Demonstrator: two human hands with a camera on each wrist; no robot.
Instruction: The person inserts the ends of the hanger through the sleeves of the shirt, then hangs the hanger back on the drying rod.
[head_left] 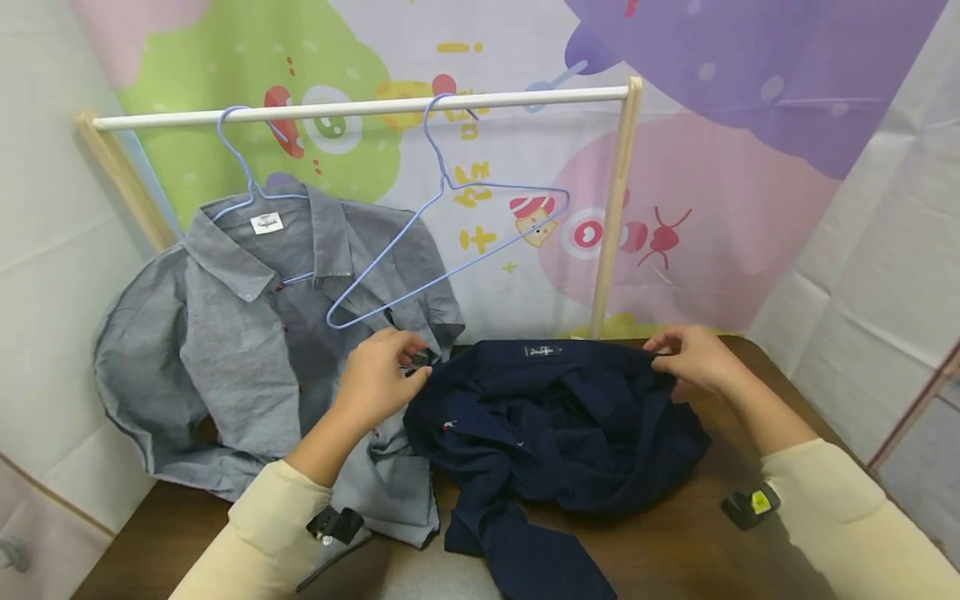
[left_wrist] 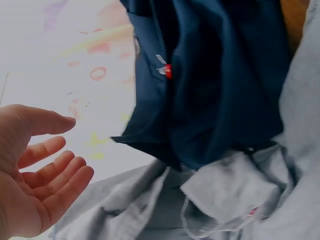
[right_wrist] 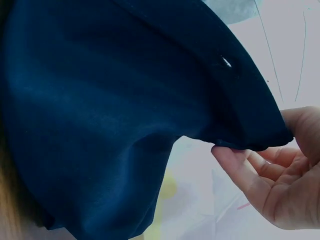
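A dark navy shirt lies bunched on the table, its collar label at the top and a small red-and-white emblem on the front. My right hand pinches a corner of its collar between thumb and fingers, which the right wrist view shows close up on the navy cloth. At the shirt's other side, my left hand is held with loosely bent fingers. In the left wrist view the left hand holds nothing and is apart from the navy shirt.
A white rail on wooden posts stands behind. From it hang a grey shirt on a blue hanger and a bare blue hanger just above the left hand. Brown table surface shows at the right front.
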